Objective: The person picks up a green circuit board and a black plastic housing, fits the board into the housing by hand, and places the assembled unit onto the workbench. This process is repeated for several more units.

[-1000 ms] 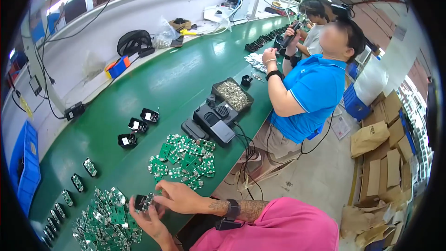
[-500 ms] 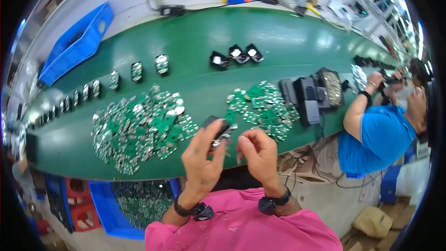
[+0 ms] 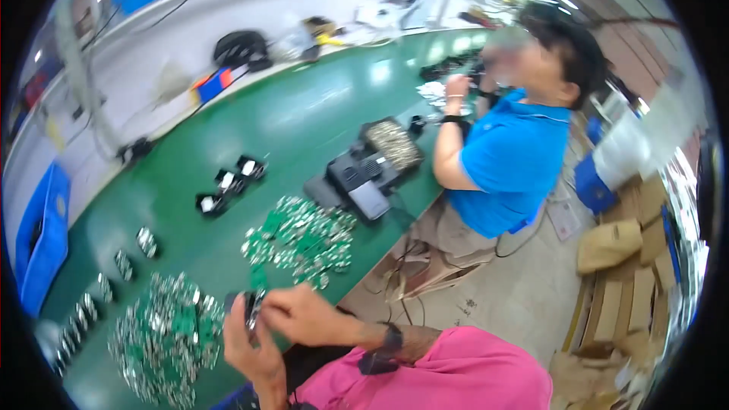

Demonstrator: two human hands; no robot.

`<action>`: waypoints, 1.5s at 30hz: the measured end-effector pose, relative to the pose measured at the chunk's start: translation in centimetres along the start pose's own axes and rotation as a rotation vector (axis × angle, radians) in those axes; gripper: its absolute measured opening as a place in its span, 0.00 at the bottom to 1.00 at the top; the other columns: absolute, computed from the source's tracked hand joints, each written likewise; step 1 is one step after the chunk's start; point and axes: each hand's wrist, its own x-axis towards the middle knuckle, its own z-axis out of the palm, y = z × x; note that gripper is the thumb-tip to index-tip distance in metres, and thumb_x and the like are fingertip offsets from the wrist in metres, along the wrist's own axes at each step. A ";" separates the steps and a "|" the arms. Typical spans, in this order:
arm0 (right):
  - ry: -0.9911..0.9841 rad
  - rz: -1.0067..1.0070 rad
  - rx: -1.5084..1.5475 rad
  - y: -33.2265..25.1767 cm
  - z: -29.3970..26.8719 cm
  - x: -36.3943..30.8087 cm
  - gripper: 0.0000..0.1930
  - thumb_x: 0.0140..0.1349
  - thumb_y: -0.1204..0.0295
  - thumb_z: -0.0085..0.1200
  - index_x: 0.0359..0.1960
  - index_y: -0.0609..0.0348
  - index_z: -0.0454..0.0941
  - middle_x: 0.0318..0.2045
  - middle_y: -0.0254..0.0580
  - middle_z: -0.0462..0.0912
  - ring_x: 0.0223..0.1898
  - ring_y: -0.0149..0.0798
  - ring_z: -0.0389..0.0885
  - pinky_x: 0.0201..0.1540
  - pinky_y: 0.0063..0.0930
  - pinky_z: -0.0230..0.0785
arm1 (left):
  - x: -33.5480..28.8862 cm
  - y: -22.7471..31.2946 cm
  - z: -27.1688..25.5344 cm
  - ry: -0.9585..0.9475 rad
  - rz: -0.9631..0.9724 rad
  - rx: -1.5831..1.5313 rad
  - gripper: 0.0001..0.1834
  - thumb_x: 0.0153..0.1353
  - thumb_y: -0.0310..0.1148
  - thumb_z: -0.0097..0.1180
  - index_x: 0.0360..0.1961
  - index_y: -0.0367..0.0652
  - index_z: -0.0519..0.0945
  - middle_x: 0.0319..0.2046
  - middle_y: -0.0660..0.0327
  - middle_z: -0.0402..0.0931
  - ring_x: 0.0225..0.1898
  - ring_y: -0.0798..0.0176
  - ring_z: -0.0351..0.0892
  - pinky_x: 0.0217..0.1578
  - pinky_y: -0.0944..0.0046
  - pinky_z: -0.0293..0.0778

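My left hand (image 3: pixel 254 355) grips a small black plastic casing (image 3: pixel 248 305) with something shiny inside it, low in the view above the green table. Beside it, my right hand (image 3: pixel 310 317) has thumb and fingers pinched together at the casing's right side; whatever lies between those fingertips is too small and blurred to tell. A heap of small green circuit boards with silvery parts (image 3: pixel 163 338) spreads to the left of my hands. Just beyond them lies a second pile of circuit boards (image 3: pixel 304 237).
Three black casings with white patches (image 3: pixel 228 180) stand farther back. A curved row of small units (image 3: pixel 104 287) runs down the left, near a blue bin (image 3: pixel 45 235). Grey-black devices (image 3: pixel 357 182) adjoin a box of small metal parts (image 3: pixel 395 144). A person in blue (image 3: pixel 509 159) works at right.
The whole view has swung to the right, so the table and piles appear farther left. My right hand has closed in on the casing, its fingers now touching it.
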 end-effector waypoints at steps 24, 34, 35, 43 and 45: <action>0.022 -0.081 0.312 2.1 -0.7 -1.5 0.09 0.65 0.71 0.58 0.35 0.67 0.78 0.24 0.41 0.80 0.22 0.36 0.78 0.26 0.30 0.68 | -0.4 -1.6 0.0 -0.206 -0.451 -0.674 0.36 0.52 0.13 0.60 0.65 0.37 0.66 0.50 0.52 0.76 0.44 0.60 0.82 0.35 0.68 0.85; -0.330 0.066 0.095 0.8 -2.4 0.0 0.15 0.67 0.65 0.56 0.29 0.65 0.77 0.20 0.46 0.79 0.24 0.44 0.79 0.28 0.35 0.68 | -0.6 -3.8 0.8 -0.182 -0.220 -0.433 0.30 0.52 0.13 0.55 0.60 0.34 0.72 0.49 0.54 0.76 0.45 0.62 0.80 0.39 0.68 0.82; -0.300 0.094 0.141 0.6 -2.5 -0.1 0.16 0.68 0.64 0.54 0.28 0.65 0.77 0.21 0.46 0.80 0.26 0.47 0.81 0.29 0.37 0.70 | -0.6 -4.0 1.1 -0.155 -0.145 -0.290 0.28 0.54 0.16 0.55 0.59 0.34 0.73 0.49 0.55 0.76 0.45 0.63 0.80 0.40 0.68 0.80; -0.196 -0.061 0.001 1.9 -1.4 -0.6 0.18 0.68 0.61 0.53 0.26 0.64 0.78 0.22 0.55 0.78 0.27 0.59 0.77 0.30 0.46 0.66 | -0.9 -1.7 1.5 -0.071 -0.183 -0.243 0.27 0.61 0.18 0.47 0.64 0.33 0.71 0.54 0.53 0.76 0.48 0.63 0.79 0.48 0.67 0.76; -0.187 -0.057 -0.048 1.8 -1.4 -0.5 0.17 0.68 0.61 0.53 0.26 0.63 0.78 0.22 0.53 0.79 0.26 0.57 0.78 0.29 0.44 0.67 | -1.0 -2.4 1.6 -0.021 -0.089 -0.271 0.29 0.60 0.15 0.43 0.65 0.33 0.69 0.55 0.51 0.75 0.51 0.61 0.78 0.51 0.65 0.75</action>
